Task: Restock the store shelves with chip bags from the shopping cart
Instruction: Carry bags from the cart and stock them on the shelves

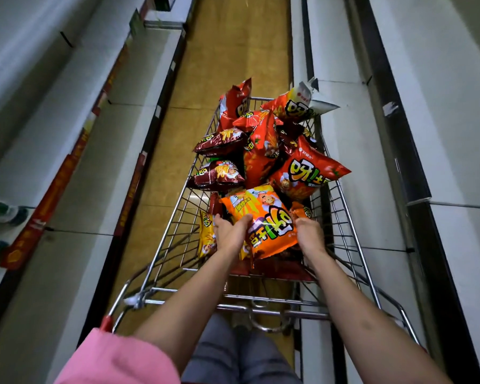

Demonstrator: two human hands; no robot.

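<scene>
Gripping the orange chip bag at its 9 and 3 o'clock edges, left hand and right hand hold it over the shopping cart; red bags at 12 o'clock.

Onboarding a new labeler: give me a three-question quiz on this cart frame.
1. True or false: both hands hold the orange bag.
2. Which bag lies just left of the left hand? A) yellow B) dark red C) white
3. Fill in: the bags sit in a wire ____.

Key: 1 true, the right hand grips its other edge. 2 A, the yellow bag. 3 cart.
</scene>
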